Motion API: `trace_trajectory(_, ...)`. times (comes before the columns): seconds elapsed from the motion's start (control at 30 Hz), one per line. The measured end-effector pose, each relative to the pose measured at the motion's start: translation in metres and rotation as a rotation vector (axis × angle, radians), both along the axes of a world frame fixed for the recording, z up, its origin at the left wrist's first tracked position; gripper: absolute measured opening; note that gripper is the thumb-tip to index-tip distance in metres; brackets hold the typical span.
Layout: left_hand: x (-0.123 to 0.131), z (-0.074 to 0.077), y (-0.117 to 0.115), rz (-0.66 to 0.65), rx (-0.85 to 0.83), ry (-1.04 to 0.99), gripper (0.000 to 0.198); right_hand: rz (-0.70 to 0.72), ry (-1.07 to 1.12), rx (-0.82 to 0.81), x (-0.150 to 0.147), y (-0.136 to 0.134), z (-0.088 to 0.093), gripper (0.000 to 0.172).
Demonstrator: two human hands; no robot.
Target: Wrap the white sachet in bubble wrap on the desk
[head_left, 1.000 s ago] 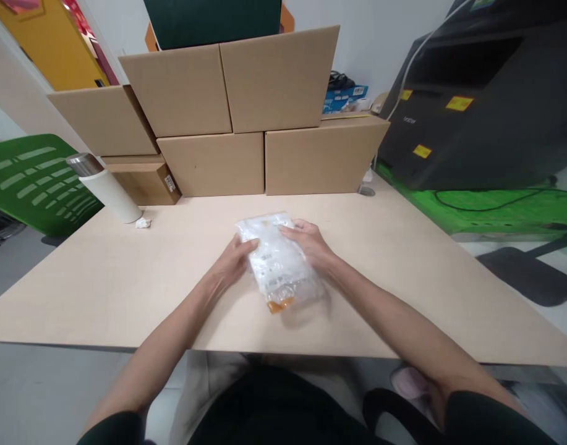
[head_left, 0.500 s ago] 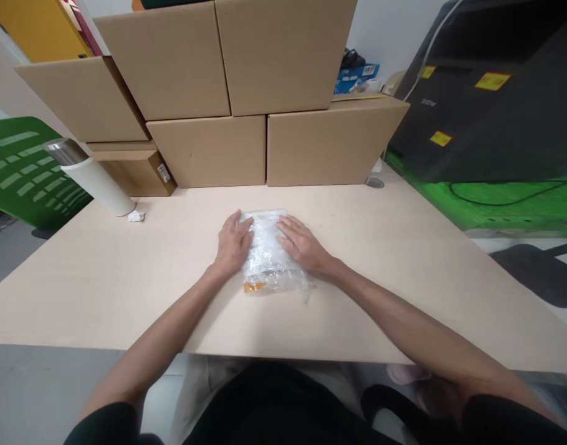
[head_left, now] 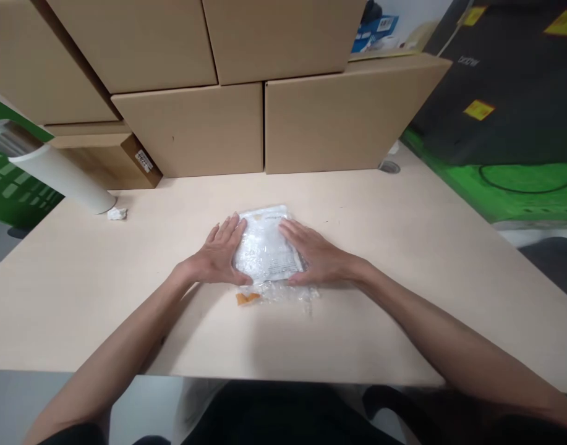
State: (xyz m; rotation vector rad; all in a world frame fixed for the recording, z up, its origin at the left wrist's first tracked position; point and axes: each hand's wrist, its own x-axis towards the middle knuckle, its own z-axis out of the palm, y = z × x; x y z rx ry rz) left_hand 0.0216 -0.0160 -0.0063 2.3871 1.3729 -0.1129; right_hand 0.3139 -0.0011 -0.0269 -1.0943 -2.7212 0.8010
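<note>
Package lies flat on the counter, already enclosed in clear wrap; near end loose, unfolded. Left hand and right hand flank it, fingers spread wide along its edges, neither closed around it.

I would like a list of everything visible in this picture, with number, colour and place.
table: one, pale wood, centre
wrapped package: one, whitish with orange patch, on table
cardboard boxes: five visible, tan, stacked at back
smaller box: one, brown, back left
bottle: one, white with silver top, left
crumpled scrap: one, white, beside bottle
blue box: one, blue, upper right
machine: one, black with yellow labels, right
cable: one, black, on green surface
chair back: one, green, far left
unclear round object: one, grey, back right
dark shape: one, black, right edge
left hand: one, on package's left
right hand: one, on package's right
forearms: two, lower half
</note>
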Motion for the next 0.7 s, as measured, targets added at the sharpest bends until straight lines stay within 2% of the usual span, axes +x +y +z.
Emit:
trace_trajectory(0.17, 0.003, -0.007, 0.001, 0.007, 0.023, -0.041, 0.137, -0.045, 0.033, 0.012, -0.003, -0.003, -0.008, 0.116)
trace_trajectory(0.33, 0.004, -0.010, -0.008, 0.057, 0.073, -0.057, 0.135, -0.049, 0.024, 0.006, -0.003, -0.002, -0.006, 0.118)
trace_trajectory(0.43, 0.003, -0.011, -0.022, 0.082, 0.189, -0.082, 0.117, 0.020, 0.027, -0.041, 0.005, 0.002, -0.001, 0.123)
trace_trajectory(0.5, 0.002, -0.011, -0.029, 0.046, 0.222, -0.090, 0.107, 0.064, 0.029, -0.071, 0.012, 0.003, 0.002, 0.123)
trace_trajectory(0.6, -0.001, -0.011, -0.032, -0.027, 0.147, -0.077, 0.113, 0.081, 0.016, -0.085, 0.017, 0.002, 0.005, 0.121)
trace_trajectory(0.7, -0.003, -0.013, -0.030, -0.046, 0.086, -0.081, 0.121, 0.074, -0.003, -0.074, 0.015, -0.001, 0.003, 0.120)
